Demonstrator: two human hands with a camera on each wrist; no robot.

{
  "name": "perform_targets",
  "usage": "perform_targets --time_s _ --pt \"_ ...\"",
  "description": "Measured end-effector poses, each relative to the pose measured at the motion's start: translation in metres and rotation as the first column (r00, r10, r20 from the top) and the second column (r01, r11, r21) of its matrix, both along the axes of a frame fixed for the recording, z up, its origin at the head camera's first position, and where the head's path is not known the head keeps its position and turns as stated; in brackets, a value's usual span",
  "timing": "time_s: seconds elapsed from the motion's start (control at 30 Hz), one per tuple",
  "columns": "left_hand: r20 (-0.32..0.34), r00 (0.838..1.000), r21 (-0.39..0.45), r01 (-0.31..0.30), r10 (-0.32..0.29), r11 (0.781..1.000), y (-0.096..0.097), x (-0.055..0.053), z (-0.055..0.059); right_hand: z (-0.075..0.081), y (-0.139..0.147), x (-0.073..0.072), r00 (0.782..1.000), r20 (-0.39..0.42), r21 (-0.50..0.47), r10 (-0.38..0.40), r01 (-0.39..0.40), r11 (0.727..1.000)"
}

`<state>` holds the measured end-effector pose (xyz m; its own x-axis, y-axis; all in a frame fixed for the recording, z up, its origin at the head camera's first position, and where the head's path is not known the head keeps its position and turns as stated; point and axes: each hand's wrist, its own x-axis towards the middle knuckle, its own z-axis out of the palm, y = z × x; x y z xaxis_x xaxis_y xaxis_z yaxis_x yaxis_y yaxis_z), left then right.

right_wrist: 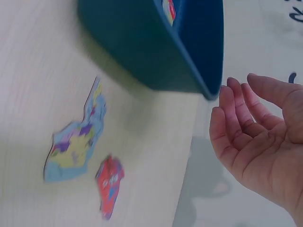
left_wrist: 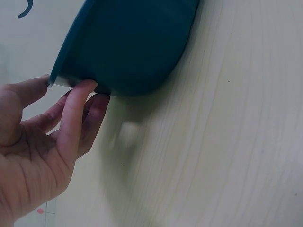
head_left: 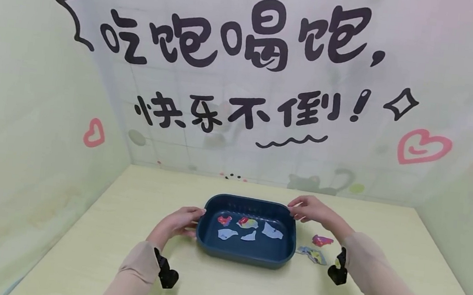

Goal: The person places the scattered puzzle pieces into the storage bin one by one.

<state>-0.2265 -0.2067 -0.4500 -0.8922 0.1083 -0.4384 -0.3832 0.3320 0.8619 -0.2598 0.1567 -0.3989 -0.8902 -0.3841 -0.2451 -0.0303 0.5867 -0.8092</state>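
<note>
A dark blue rectangular basin (head_left: pixel 242 257) with rounded corners stands in front of me. Inside it lie several flat, irregular printed pieces, among them a pale blue one (head_left: pixel 273 231) and a red one (head_left: pixel 224 220). My left hand (left_wrist: pixel 42 137) pinches the basin's left end, thumb at the rim and fingers against the outer wall. By the far right corner is my right hand (right_wrist: pixel 260 127), its fingers loosely bent and its thumb apart from the wall. Whether its fingertips touch the rim, I cannot tell.
Right of the basin, a blue-and-yellow printed piece (right_wrist: pixel 75 146) and a red piece (right_wrist: pixel 110 184) lie on the pale wood-grain table (head_left: pixel 123 232). A printed cloth backdrop (head_left: pixel 218 155) rises behind the table and along both sides.
</note>
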Motion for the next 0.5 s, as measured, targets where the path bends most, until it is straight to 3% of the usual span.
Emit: perform_targets --time_s 0.5 --pt "0.010 1.000 -0.001 0.004 -0.004 1.000 0.000 0.000 0.002 -0.031 0.064 0.012 0.999 0.028 0.033 -0.031 0.030 0.999"
